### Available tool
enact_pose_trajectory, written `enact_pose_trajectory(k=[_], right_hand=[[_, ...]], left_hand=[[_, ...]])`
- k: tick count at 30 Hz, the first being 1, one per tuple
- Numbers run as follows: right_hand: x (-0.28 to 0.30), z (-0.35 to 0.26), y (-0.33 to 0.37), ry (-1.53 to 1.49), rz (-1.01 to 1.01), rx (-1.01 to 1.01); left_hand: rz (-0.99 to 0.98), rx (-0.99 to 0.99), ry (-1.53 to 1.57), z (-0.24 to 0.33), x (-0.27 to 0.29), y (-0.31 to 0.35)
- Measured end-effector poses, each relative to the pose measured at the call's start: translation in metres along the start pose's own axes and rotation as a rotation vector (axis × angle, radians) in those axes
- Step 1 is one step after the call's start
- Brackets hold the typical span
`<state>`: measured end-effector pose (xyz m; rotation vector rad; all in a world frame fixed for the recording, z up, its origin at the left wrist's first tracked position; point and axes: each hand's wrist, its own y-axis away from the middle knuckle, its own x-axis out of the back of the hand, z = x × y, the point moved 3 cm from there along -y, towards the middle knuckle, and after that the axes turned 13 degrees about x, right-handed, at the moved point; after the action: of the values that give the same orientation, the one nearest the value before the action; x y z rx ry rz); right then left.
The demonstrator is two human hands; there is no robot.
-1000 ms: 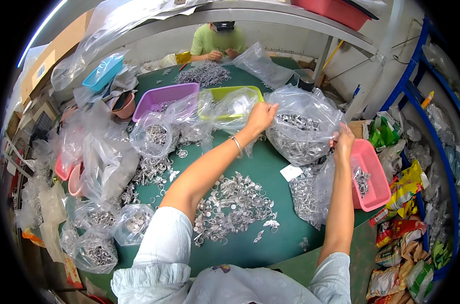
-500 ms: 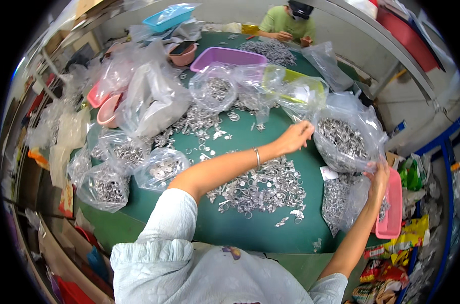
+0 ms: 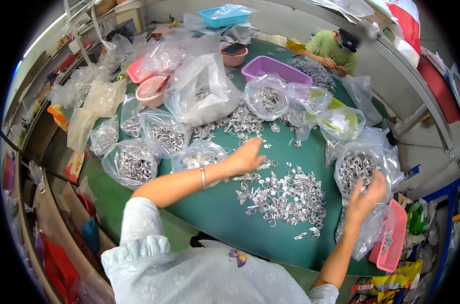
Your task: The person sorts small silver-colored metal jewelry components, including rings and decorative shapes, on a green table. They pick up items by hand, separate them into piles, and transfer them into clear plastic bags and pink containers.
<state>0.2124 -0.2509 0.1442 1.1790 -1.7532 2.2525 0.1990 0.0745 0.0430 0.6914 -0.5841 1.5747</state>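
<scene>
A heap of small shiny metal parts [image 3: 285,195] lies on the green table [image 3: 214,213] in front of me. My left hand [image 3: 247,157] hovers flat over the parts at the heap's left edge, fingers spread, holding nothing I can see. My right hand [image 3: 366,195] is raised near the right table edge, fingers apart, touching the lower side of a clear plastic bag of metal parts [image 3: 364,164]. A bracelet sits on my left wrist.
Several clear bags of metal parts [image 3: 133,162] crowd the left and far side. A purple tub [image 3: 275,68], pink bowls [image 3: 151,88], a blue tray [image 3: 225,15] and a pink tray [image 3: 392,238] stand around. Another person [image 3: 336,48] works at the far end.
My view has swung left. My left hand has come down from the bag onto the loose parts on the table. My right hand has stayed near the bag at the right.
</scene>
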Motion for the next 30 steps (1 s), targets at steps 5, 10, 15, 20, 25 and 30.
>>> enact_pose_trajectory(k=[5,10,15,20,25,30], right_hand=[[-0.119,-0.112,-0.019,-1.101,-0.69,-0.098],[-0.251,-0.17,-0.038,-1.015,-0.575,0.108],[-0.307,-0.154,-0.059,-1.1,-0.367,-0.523],[-0.316,-0.154,-0.1,-1.514,-0.418,-1.006],[-0.327,-0.156,-0.147,-1.561,-0.184,-0.814],[-0.334,-0.147,-0.198,-1.675,-0.054,-0.626]], left_hand=[[0.021,0.138,-0.306,-0.047,0.048,-0.04],[0.034,0.232,-0.341,-0.094,0.043,-0.099],[0.139,0.199,-0.217,-0.074,0.046,-0.108],[0.087,0.073,-0.338,-0.089,0.04,-0.109],[0.049,0.182,-0.356,-0.085,0.03,-0.112],[-0.01,0.043,-0.375,-0.082,0.026,-0.113]])
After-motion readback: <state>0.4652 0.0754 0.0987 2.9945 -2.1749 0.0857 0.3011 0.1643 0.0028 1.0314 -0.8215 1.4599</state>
